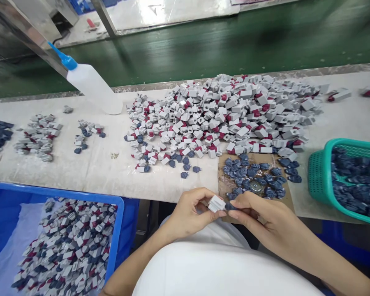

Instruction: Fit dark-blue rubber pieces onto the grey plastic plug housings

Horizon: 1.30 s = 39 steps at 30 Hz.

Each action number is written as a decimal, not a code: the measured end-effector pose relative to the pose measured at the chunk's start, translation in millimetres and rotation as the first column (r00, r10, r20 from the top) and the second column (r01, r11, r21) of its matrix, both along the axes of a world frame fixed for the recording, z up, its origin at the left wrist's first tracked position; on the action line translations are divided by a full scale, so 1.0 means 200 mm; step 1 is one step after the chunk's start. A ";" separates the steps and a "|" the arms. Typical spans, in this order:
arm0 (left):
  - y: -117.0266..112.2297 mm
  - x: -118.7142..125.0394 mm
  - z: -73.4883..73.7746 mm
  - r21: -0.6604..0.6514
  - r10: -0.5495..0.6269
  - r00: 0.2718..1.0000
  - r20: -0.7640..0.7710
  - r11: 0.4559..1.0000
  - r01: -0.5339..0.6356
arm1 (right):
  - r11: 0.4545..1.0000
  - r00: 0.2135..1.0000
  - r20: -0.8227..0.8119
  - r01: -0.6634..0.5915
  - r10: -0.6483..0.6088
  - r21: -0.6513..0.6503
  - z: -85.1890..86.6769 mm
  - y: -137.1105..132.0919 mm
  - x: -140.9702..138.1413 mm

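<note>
We can read no words, brand or numbers anywhere here. Far ahead of the left hand (189, 216), we see a small dark mark on a white panel (172, 10), but it is too blurred to make out. The squeeze bottle (94, 88), also ahead of that hand, shows us no legible print either.

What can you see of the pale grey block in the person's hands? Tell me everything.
The pale grey block is small and squarish, looks like matt plastic, and has stepped or ridged faces. It sits tilted, held up off the bench, pinched by the fingers of the left hand. Against its far end is a dark blue piece held by the right hand; whether the two are joined cannot be told.
</note>
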State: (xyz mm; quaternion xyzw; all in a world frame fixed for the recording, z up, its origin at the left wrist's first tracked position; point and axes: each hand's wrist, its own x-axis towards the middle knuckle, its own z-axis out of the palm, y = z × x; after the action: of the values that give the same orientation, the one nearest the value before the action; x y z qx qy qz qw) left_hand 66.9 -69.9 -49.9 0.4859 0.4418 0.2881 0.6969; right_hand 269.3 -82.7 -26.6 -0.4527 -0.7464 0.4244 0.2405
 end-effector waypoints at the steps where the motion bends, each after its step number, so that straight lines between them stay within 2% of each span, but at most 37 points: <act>1: 0.00 -0.01 0.00 0.017 -0.025 1.000 -0.018 1.000 0.025 | 0.999 0.999 -0.009 -0.032 0.031 -0.032 0.00 0.00 0.00; 4: 0.01 -0.02 0.01 0.061 -0.086 0.995 -0.052 0.994 0.089 | 0.989 0.994 -0.062 -0.096 0.090 -0.112 0.00 0.01 0.00; 6: 0.01 -0.02 0.01 0.068 -0.092 0.995 -0.041 0.993 0.095 | 0.986 0.992 -0.093 -0.095 0.082 -0.136 -0.01 0.01 -0.01; 12: -0.03 0.02 -0.01 0.065 -0.018 0.999 0.030 0.998 0.016 | 0.984 0.989 -0.140 -0.059 0.035 -0.170 -0.04 0.01 0.00; 16: -0.04 0.04 -0.02 0.027 0.039 0.997 0.062 0.999 -0.040 | 0.951 0.971 -0.240 -0.093 0.021 -0.295 -0.06 0.03 0.02; 19: -0.04 0.05 -0.03 -0.089 0.067 0.992 0.103 0.994 -0.058 | 0.919 0.955 -0.294 -0.147 0.036 -0.367 -0.06 0.06 0.00; 22: -0.04 0.05 -0.03 -0.337 0.124 0.967 0.221 0.941 -0.044 | 0.890 0.942 -0.335 -0.172 0.024 -0.422 -0.06 0.10 -0.04; 24: -0.04 0.05 -0.04 -0.478 0.177 0.932 0.316 0.879 -0.005 | 0.900 0.941 -0.336 -0.118 -0.033 -0.419 -0.05 0.14 -0.06; 28: -0.03 0.02 -0.03 -0.625 0.308 0.855 0.417 0.780 0.024 | 0.934 0.922 -0.310 0.122 -0.233 -0.337 -0.01 0.21 -0.02; 30: -0.02 0.00 -0.03 -0.670 0.382 0.824 0.419 0.742 -0.003 | 0.903 0.880 -0.284 0.286 -0.380 -0.321 0.00 0.24 0.04; 33: -0.01 -0.02 -0.03 -0.720 0.446 0.797 0.407 0.694 -0.021 | 0.801 0.787 -0.225 0.483 -0.574 -0.354 -0.03 0.25 0.12; 35: 0.00 -0.01 -0.04 -0.735 0.456 0.792 0.406 0.678 -0.015 | 0.780 0.776 -0.203 0.502 -0.597 -0.374 -0.06 0.24 0.13; 39: 0.01 0.01 -0.06 -0.703 0.420 0.815 0.399 0.711 -0.022 | 0.834 0.851 -0.195 0.388 -0.488 -0.394 -0.07 0.21 0.08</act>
State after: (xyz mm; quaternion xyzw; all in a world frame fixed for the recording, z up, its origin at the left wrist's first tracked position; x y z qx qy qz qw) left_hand 69.2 -68.1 -61.7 0.0435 0.3611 0.3176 0.8757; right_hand 285.8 -41.2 -40.5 -0.5809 -0.4937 0.5405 0.3560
